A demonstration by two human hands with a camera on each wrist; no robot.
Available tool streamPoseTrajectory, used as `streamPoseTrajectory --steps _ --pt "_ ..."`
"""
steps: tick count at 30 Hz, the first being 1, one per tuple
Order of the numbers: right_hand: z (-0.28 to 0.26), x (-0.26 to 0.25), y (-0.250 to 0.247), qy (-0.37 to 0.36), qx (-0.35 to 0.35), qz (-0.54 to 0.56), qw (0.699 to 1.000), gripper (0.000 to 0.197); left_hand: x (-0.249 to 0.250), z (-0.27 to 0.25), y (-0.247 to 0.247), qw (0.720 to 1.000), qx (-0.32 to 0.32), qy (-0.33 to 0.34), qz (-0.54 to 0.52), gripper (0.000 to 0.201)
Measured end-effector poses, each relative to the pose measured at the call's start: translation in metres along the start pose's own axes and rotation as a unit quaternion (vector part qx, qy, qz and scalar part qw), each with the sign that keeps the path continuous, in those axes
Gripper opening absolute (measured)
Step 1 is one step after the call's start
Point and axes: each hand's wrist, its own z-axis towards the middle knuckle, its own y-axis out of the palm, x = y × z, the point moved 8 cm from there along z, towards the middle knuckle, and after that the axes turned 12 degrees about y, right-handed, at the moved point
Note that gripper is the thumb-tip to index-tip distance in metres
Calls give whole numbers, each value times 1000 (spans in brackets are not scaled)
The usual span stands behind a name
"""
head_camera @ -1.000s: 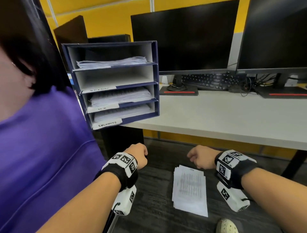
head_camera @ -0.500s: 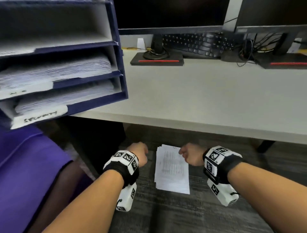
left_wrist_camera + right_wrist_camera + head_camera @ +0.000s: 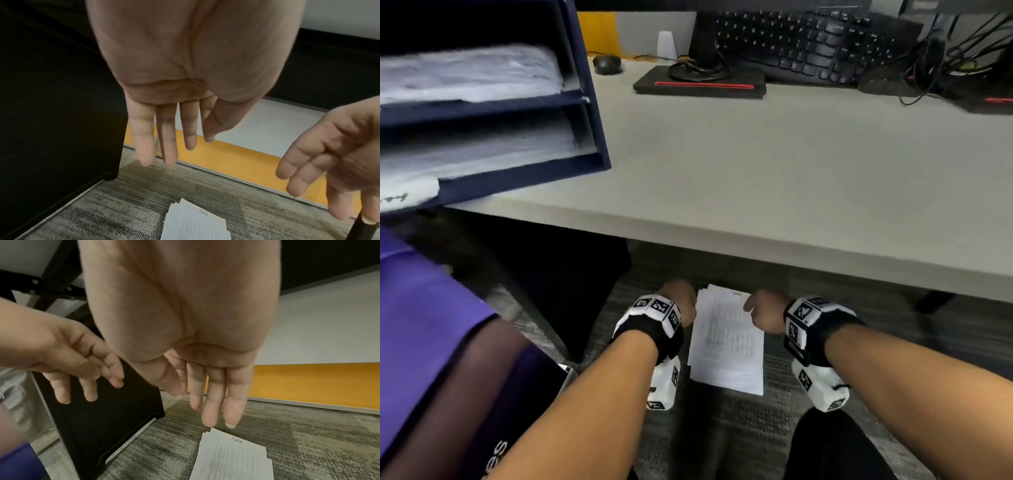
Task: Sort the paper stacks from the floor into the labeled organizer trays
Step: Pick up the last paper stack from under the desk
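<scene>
A white paper stack marked ADMIN lies on the grey carpet under the desk edge, also seen as the stack and the stack from the wrists. My left hand hovers just left of its top corner, my right hand just right of it. Both wrist views show straight, relaxed fingers and fingers above the floor, holding nothing. The dark blue organizer with filled trays stands on the desk at upper left.
The grey desk overhangs the floor ahead of my hands. A black cabinet stands left of the stack. A monitor base, keyboard and cables sit at the desk's back. My purple-clad body fills the lower left.
My head has dipped down and forward, so the organizer slid to the upper left. Both hands have moved down and closer together, flanking the paper stack's top end.
</scene>
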Motion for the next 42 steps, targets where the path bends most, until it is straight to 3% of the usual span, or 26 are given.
streamPoseTrajectory --steps 4,7,12,16,18,26,30,36,39,42 --pt "44 -3 33 -11 8 -49 999 44 -29 33 33 998 52 -10 -26 31" --pt "84 -3 46 -10 24 -42 999 42 -52 58 64 998 47 -12 -35 20" --pt "144 0 87 -13 35 -88 995 37 -87 92 112 998 56 -2 -22 19" --pt "163 18 128 28 -10 -101 994 39 -99 101 146 999 34 -6 -19 28" --pt "173 23 145 38 -42 -100 993 40 -103 104 153 1000 22 -8 -6 30" --pt "253 52 197 66 -20 -114 991 51 -112 119 149 996 62 37 61 28" --pt "283 66 220 120 -24 -53 991 63 -127 133 190 998 40 28 46 35" --pt "310 84 259 182 -36 142 972 86 -160 138 259 999 -12 -4 38 17" --pt "328 103 277 221 -37 167 960 96 -165 144 272 999 -22 -5 34 18" --pt "337 110 283 226 -33 154 961 86 -169 155 285 998 -46 -6 34 30"
